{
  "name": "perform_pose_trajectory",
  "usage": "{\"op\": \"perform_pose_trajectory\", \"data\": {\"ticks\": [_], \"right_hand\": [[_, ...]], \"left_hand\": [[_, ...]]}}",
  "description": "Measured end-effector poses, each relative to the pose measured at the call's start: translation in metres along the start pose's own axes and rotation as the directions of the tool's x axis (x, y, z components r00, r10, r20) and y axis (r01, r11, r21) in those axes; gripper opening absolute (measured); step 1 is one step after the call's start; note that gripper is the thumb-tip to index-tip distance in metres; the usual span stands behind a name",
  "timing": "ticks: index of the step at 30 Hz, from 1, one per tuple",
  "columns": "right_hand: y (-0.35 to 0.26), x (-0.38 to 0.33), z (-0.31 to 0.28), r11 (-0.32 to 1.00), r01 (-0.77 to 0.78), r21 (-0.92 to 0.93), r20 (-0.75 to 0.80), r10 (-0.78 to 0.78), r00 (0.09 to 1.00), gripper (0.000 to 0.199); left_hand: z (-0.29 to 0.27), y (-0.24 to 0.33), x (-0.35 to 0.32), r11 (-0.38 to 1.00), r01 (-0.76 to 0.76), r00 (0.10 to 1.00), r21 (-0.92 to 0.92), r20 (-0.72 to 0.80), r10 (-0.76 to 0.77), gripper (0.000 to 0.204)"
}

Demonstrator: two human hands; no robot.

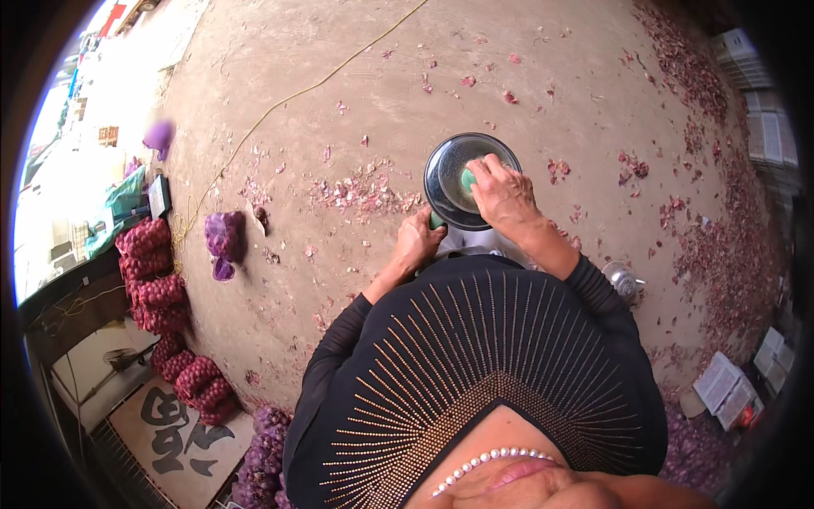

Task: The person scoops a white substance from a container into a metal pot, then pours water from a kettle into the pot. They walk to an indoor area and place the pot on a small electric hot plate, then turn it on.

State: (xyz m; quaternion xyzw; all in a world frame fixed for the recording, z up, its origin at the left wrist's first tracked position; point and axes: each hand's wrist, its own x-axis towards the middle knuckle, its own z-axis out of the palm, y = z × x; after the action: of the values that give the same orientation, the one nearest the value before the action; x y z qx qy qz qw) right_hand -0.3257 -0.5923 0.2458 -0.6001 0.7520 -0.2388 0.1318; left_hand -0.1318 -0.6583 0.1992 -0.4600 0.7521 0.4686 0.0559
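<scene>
A round dark pan [438, 206] with a glass lid [447, 170] on it is held in front of my body. My left hand [418, 239] is closed round its green handle, of which only a short piece shows. From the right, my right hand [507, 199] grips the lid's pale green knob [467, 179] with bent fingers. The lid appears to sit on the pan's rim; what is inside cannot be made out. Something whitish [487, 243] shows just below the pan, partly hidden by my top.
Reddish onion skins [365, 195] litter the concrete floor, thickest at the right. Net sacks of onions [153, 271] are stacked at the left, near a small purple bag [224, 237]. A yellow cord [280, 106] crosses the floor. A shiny metal vessel [621, 278] stands beside my right elbow.
</scene>
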Motion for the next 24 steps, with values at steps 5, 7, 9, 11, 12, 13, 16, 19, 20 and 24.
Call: {"op": "perform_pose_trajectory", "data": {"ticks": [5, 7, 9, 11, 12, 13, 16, 19, 20, 24], "right_hand": [[-0.002, 0.082, 0.011, 0.976, 0.123, 0.179, 0.143, -0.149, 0.978, 0.037], [-0.002, 0.12, 0.014, 0.955, 0.17, 0.244, 0.151, -0.21, 0.966, 0.043], [0.0, 0.162, 0.02, 0.939, 0.192, 0.284, 0.081, -0.223, 0.971, 0.042], [0.01, 0.202, 0.032, 0.947, 0.111, 0.301, 0.09, -0.144, 0.985, 0.038], [0.02, 0.223, 0.037, 0.95, 0.043, 0.308, 0.112, -0.081, 0.99, 0.034], [0.046, 0.241, 0.053, 0.956, 0.021, 0.293, 0.094, -0.05, 0.994, 0.031], [0.162, 0.271, 0.104, 0.952, -0.197, 0.233, 0.163, 0.161, 0.973, 0.022], [0.288, 0.26, 0.123, 0.903, -0.429, -0.021, 0.532, 0.373, 0.76, 0.024], [0.315, 0.258, 0.113, 0.92, -0.341, -0.192, 0.653, 0.379, 0.656, 0.026], [0.374, 0.271, 0.088, 0.747, -0.43, -0.507, 0.675, 0.654, 0.341, 0.02]], "left_hand": [[-0.035, -0.021, 0.035, 0.985, 0.069, 0.986, -0.159, -0.142, -0.092, 0.036], [-0.055, -0.029, 0.056, 0.987, 0.094, 0.977, -0.127, -0.179, -0.116, 0.034], [-0.078, -0.037, 0.075, 0.965, 0.157, 0.957, -0.21, -0.21, -0.201, 0.032], [-0.096, -0.057, 0.094, 0.952, 0.182, 0.933, -0.248, -0.263, -0.247, 0.032], [-0.107, -0.067, 0.105, 0.944, 0.181, 0.92, -0.275, -0.293, -0.262, 0.033], [-0.123, -0.07, 0.117, 0.947, 0.171, 0.911, -0.272, -0.324, -0.257, 0.034], [-0.16, -0.083, 0.159, 0.94, 0.132, 0.888, -0.315, -0.384, -0.253, 0.036], [-0.21, -0.099, 0.192, 0.923, 0.127, 0.87, -0.363, -0.407, -0.279, 0.035], [-0.22, -0.111, 0.202, 0.906, 0.135, 0.852, -0.4, -0.42, -0.312, 0.034], [-0.288, -0.126, 0.226, 0.816, 0.295, 0.739, -0.497, -0.423, -0.524, 0.031]]}}
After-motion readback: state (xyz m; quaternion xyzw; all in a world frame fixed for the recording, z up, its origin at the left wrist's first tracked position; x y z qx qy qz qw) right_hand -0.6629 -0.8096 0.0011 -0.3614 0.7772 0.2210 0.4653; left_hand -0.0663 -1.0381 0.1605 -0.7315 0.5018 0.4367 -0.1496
